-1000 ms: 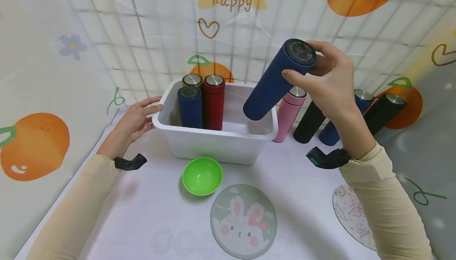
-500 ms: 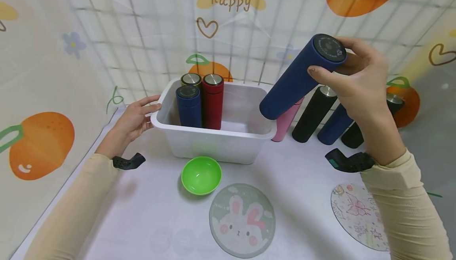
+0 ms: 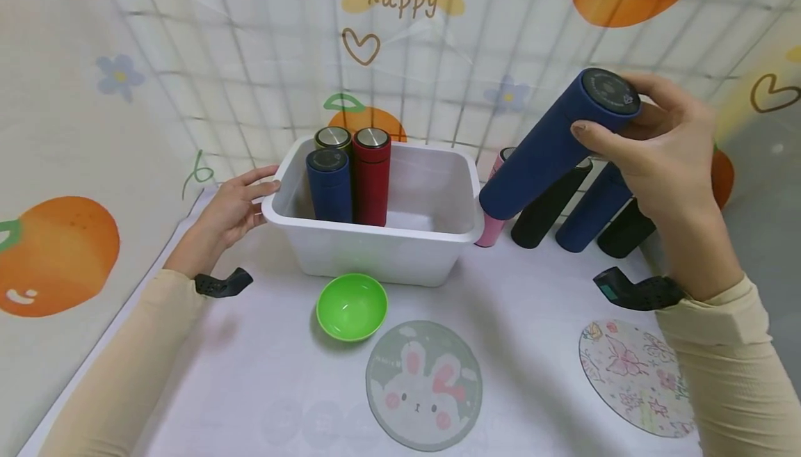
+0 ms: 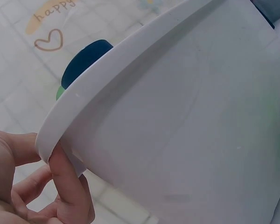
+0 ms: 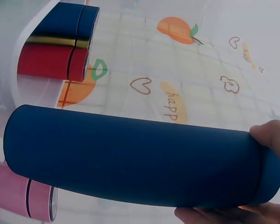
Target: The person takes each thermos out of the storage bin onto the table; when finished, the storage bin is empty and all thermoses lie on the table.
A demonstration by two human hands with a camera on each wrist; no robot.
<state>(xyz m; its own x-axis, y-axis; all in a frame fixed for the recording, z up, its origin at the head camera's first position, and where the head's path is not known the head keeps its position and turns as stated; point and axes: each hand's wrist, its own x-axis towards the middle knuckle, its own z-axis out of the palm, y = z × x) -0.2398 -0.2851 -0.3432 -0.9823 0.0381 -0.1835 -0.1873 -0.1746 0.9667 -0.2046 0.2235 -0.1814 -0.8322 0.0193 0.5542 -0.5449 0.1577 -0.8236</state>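
Observation:
My right hand (image 3: 669, 144) grips a blue thermos bottle (image 3: 551, 147) near its black-topped lid. The bottle tilts, its base toward the lower left, in the air beside the right end of a white plastic bin (image 3: 375, 252). At the bin's left end my left hand (image 3: 228, 213) pinches the rim, which the left wrist view shows between finger and thumb (image 4: 67, 177). Inside the bin, at its left, stand a shorter blue bottle (image 3: 329, 189), a red bottle (image 3: 372, 182) and a yellowish bottle (image 3: 334, 137) mostly hidden behind them.
Right of the bin lean a pink bottle (image 3: 491, 232), a black bottle (image 3: 538, 217), another blue bottle (image 3: 591, 213) and another black bottle (image 3: 626, 231). In front are a green bowl (image 3: 352, 307), a rabbit mat (image 3: 425, 387) and a floral mat (image 3: 632, 373). A grid wall (image 3: 250, 46) rises behind.
My right hand has carried the blue thermos bottle rightward, from over the bin to beyond its right end, above the leaning bottles. My left hand has stayed on the rim.

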